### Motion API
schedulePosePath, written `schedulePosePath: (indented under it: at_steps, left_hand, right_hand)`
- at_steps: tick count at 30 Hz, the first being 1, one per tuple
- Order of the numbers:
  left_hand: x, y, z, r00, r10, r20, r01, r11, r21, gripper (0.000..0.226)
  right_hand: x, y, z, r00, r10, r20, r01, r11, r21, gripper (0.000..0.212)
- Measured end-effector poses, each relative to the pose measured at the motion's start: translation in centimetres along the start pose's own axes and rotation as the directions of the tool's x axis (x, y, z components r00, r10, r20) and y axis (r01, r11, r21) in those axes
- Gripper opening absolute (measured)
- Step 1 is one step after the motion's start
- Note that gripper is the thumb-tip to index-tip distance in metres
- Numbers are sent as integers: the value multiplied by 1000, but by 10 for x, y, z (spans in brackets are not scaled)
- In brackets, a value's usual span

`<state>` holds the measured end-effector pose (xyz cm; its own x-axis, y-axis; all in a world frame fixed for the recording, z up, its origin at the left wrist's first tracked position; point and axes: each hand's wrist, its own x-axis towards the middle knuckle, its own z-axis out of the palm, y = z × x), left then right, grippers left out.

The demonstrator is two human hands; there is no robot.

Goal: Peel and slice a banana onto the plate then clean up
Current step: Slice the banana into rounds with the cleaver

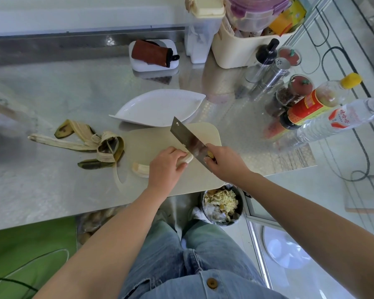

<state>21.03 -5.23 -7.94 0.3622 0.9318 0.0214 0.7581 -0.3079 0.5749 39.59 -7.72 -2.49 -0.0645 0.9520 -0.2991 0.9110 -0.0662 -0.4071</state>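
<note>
Peeling is done: the peel point(91, 145) lies on the table point(52, 87), and the plate point(156, 108) behind the cutting board point(209, 134) holds no slices. On the board, the left grip point(164, 167) curls over the banana point(141, 169) while the right grip point(222, 160) clasps the cleaver point(186, 137) at its end. It's hard to tell if any cut is through, so slicing, plating and clean-up likely all remain.
</note>
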Motion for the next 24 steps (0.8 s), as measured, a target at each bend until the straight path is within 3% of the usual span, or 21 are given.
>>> schedulePosePath:
  at_steps: [6, 12, 19, 24]
  left_hand:
    - [0, 0, 1, 1000, 9, -9, -9, 1000, 3, 21]
    - [0, 0, 0, 1000, 9, 2, -9, 1000, 11, 18]
    - [-1, 1, -1, 1000, 8, -7, -8, 1000, 10, 21]
    - [0, 1, 0, 1000, 3, -6, -3, 1000, 18, 22]
  right_hand:
    - [-1, 0, 7, 999, 15, 32, -14, 999, -34, 11]
    - [-3, -4, 20, 997, 54, 60, -53, 998, -15, 33]
    - [-3, -1, 9, 1000, 22, -22, -22, 999, 24, 16]
    - [1, 0, -2, 1000, -12, 6, 12, 1000, 15, 13]
